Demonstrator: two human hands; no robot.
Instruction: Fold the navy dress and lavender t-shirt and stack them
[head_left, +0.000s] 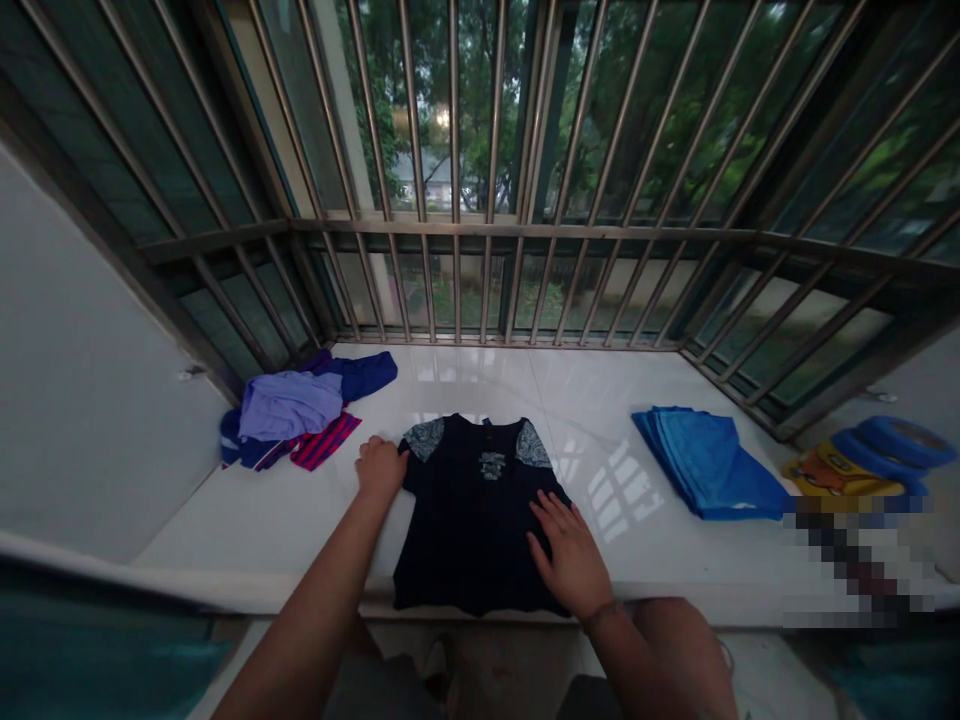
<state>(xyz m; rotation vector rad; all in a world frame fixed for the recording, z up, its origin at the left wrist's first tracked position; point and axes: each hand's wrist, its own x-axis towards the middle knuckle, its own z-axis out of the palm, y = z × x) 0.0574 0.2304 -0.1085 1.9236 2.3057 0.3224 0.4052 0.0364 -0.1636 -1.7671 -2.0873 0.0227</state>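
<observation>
While the dark T-shirt (472, 520) lies spread flat, front up, on the white tiled ledge (600, 400) with its hem at the near edge, both hands are on it. It seems to be at the smoothing stage, not yet folded. The left hand (380, 467) sits curled at the shirt's left shoulder, by the patterned sleeve; whether its fingers pinch cloth or merely press on it cannot be told. The right hand (571, 555) lies flat on the shirt's right side, fingers spread and holding nothing.

A fold from here would call for a firm hold on the sleeve edge, with the flat hand pinning the body so that it does not slide on the glossy tile.

A heap of loose clothes (292, 410) lies near the left hand, and a stack of folded blue cloth (709, 465) lies well apart to the right. Beyond that stack a yellow and blue thing (862, 465) is too cut off to name, and a pixelated patch (855, 550) hides what lies below it. The shirt's small chest print is unreadable, and the barred window (454, 170) gives only dim light
</observation>
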